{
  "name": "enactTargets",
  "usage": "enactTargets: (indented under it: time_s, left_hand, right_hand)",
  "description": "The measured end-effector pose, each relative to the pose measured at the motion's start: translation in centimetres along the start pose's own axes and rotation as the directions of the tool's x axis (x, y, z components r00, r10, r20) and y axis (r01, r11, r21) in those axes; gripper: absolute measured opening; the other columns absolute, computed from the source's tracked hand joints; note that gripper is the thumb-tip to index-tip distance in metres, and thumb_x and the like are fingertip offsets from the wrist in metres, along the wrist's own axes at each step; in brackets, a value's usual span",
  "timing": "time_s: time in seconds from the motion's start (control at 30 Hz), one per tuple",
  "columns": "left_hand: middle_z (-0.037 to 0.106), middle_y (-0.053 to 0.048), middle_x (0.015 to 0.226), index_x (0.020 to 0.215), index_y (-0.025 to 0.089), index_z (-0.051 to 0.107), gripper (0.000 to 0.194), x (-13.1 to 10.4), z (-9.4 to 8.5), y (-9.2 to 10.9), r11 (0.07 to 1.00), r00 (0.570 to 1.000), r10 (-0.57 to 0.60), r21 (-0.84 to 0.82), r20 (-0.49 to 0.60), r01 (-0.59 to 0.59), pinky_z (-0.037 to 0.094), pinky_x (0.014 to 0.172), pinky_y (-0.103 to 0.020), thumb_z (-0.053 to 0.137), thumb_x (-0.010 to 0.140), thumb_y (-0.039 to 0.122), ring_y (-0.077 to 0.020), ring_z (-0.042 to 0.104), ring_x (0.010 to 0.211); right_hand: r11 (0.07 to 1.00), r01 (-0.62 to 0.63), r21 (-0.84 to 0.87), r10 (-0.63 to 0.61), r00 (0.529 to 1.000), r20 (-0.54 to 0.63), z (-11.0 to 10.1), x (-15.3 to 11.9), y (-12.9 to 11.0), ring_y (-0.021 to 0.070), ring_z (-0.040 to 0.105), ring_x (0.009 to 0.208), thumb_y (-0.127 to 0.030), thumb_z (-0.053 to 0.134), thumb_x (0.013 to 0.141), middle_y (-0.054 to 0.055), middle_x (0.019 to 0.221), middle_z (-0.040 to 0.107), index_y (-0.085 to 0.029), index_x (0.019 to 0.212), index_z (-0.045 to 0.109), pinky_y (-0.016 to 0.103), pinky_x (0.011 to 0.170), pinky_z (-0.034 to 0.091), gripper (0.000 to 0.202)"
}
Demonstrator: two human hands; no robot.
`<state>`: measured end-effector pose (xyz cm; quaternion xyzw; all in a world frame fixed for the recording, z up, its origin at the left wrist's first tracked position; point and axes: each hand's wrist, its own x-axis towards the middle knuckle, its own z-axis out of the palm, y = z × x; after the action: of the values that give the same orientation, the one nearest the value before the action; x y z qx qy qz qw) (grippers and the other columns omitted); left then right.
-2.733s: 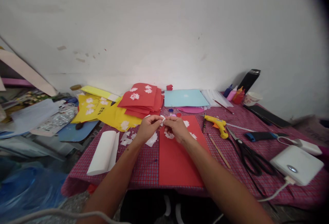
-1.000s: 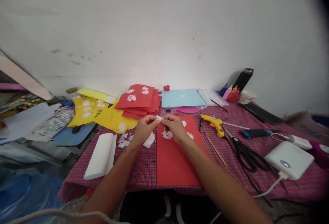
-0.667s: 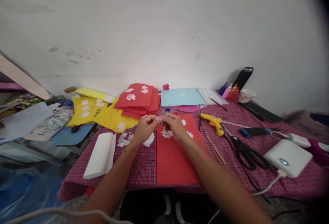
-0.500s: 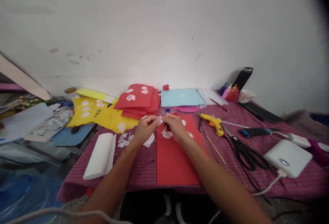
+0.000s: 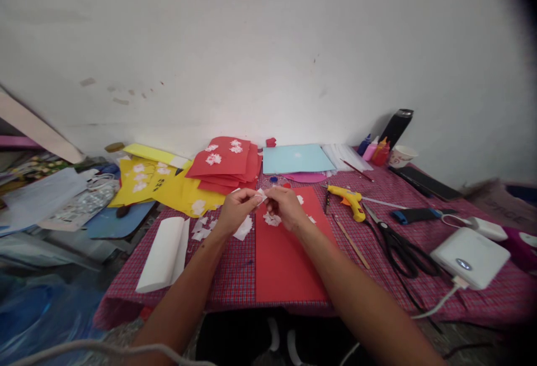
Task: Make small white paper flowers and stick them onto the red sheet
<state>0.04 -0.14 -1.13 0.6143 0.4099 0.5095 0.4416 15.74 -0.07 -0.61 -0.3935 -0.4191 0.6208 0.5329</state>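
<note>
The red sheet (image 5: 287, 268) lies lengthwise near to far, the right hand (image 5: 286, 203) above it, the left hand (image 5: 235, 209) off its left edge; both pinch a white paper piece (image 5: 262, 193) by the sheet's far left corner

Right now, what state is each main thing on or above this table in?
Left hand, pinching paper scrap
Right hand, pinching it too
Red sheet, flat
White paper, folded over
Yellow glue gun, lying on its side
Black scissors, lying flat
White box, display lit, cable plugged in
Paper cup, standing mouth up
</note>
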Motion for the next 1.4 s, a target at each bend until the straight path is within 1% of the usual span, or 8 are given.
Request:
enactTargets:
  time_s: [0.07, 0.13, 0.47, 0.63, 0.87, 1.07, 1.27, 1.4]
  left_hand:
    - [0.06, 0.0, 0.066, 0.078, 0.015, 0.07, 0.023, 0.01, 0.0, 0.04, 1.0, 1.0, 0.01, 0.003, -0.002, -0.01, 0.039, 0.057, -0.022, 0.071, 0.076, 0.039, -0.0106, 0.05, 0.061]
    - [0.059, 0.0, 0.066, 0.077, 0.015, 0.07, 0.023, 0.03, 0.0, 0.02, 1.0, 1.0, 0.01, -0.005, -0.001, -0.01, 0.038, 0.057, -0.022, 0.071, 0.076, 0.038, -0.0105, 0.049, 0.06]
    - [0.061, 0.001, 0.062, 0.073, 0.014, 0.066, 0.026, 0.18, 0.1, 0.21, 0.989, 0.995, -0.097, -0.114, -0.028, 0.093, 0.04, 0.055, -0.021, 0.074, 0.074, 0.039, -0.0092, 0.052, 0.055]
    - [0.061, 0.001, 0.062, 0.073, 0.014, 0.065, 0.029, 0.28, 0.15, 0.2, 0.98, 0.993, -0.118, -0.167, -0.03, 0.111, 0.042, 0.055, -0.022, 0.073, 0.074, 0.043, -0.0094, 0.054, 0.055]
    - [0.064, -0.001, 0.065, 0.077, 0.014, 0.065, 0.034, 0.42, 0.02, -0.36, 0.968, 0.99, -0.136, -0.217, -0.02, 0.129, 0.045, 0.055, -0.022, 0.071, 0.076, 0.048, -0.0103, 0.057, 0.056]
    - [0.062, -0.001, 0.064, 0.074, 0.014, 0.064, 0.034, 0.45, 0.07, -0.39, 0.973, 0.99, -0.14, -0.191, -0.032, 0.131, 0.044, 0.055, -0.021, 0.07, 0.077, 0.047, -0.01, 0.056, 0.056]
    - [0.062, -0.001, 0.064, 0.073, 0.014, 0.064, 0.034, 0.36, -0.01, -0.26, 0.974, 0.991, -0.136, -0.183, -0.01, 0.132, 0.043, 0.056, -0.022, 0.069, 0.078, 0.048, -0.0103, 0.055, 0.057]
    - [0.062, -0.001, 0.066, 0.076, 0.014, 0.066, 0.033, 0.26, -0.02, -0.31, 0.984, 0.995, -0.102, -0.149, 0.004, 0.102, 0.044, 0.059, -0.023, 0.068, 0.079, 0.047, -0.0109, 0.055, 0.059]
  right_hand:
    - [1.0, 0.001, 0.013, -0.001, 1.0, 0.008, 0.03, -0.11, -0.09, 0.0086, 0.046, 0.038, -0.029, 0.07, 0.066, -0.004, 0.048, 0.055, -0.017, 0.062, 0.058, 0.021, 0.036, 0.032, 0.017]
    - [1.0, -0.004, 0.027, 0.004, 1.0, 0.007, 0.06, -0.17, -0.1, 0.0086, 0.046, 0.038, -0.027, 0.07, 0.065, -0.004, 0.048, 0.055, -0.017, 0.062, 0.059, 0.021, 0.036, 0.032, 0.015]
    - [1.0, -0.021, 0.022, 0.021, 1.0, 0.01, 0.21, -0.21, -0.18, 0.0074, 0.047, 0.041, -0.034, 0.07, 0.068, -0.002, 0.059, 0.06, -0.016, 0.068, 0.061, 0.02, 0.037, 0.034, 0.02]
    - [0.999, -0.015, 0.034, 0.014, 0.999, 0.049, 0.25, -0.49, -0.36, 0.0079, 0.049, 0.043, -0.039, 0.068, 0.071, -0.001, 0.062, 0.062, -0.016, 0.069, 0.062, 0.02, 0.038, 0.036, 0.024]
    - [0.996, 0.044, -0.083, -0.037, 0.996, 0.087, 0.21, -0.55, 0.02, 0.0092, 0.046, 0.04, -0.032, 0.069, 0.069, -0.004, 0.048, 0.055, -0.018, 0.065, 0.061, 0.021, 0.04, 0.035, 0.016]
    - [0.989, 0.049, -0.14, -0.033, 0.993, 0.115, 0.49, -0.93, -0.02, 0.009, 0.044, 0.037, -0.031, 0.068, 0.07, -0.004, 0.045, 0.055, -0.019, 0.065, 0.059, 0.021, 0.039, 0.032, 0.016]
    - [0.989, 0.065, -0.131, -0.051, 0.993, 0.107, 0.39, -0.77, 0.1, 0.0093, 0.044, 0.039, -0.034, 0.069, 0.07, -0.004, 0.047, 0.055, -0.019, 0.066, 0.059, 0.022, 0.04, 0.033, 0.019]
    - [0.986, 0.121, -0.115, -0.119, 0.993, 0.024, 0.15, -0.45, 0.01, 0.0098, 0.045, 0.041, -0.032, 0.068, 0.071, -0.004, 0.05, 0.055, -0.018, 0.071, 0.061, 0.022, 0.041, 0.033, 0.015]
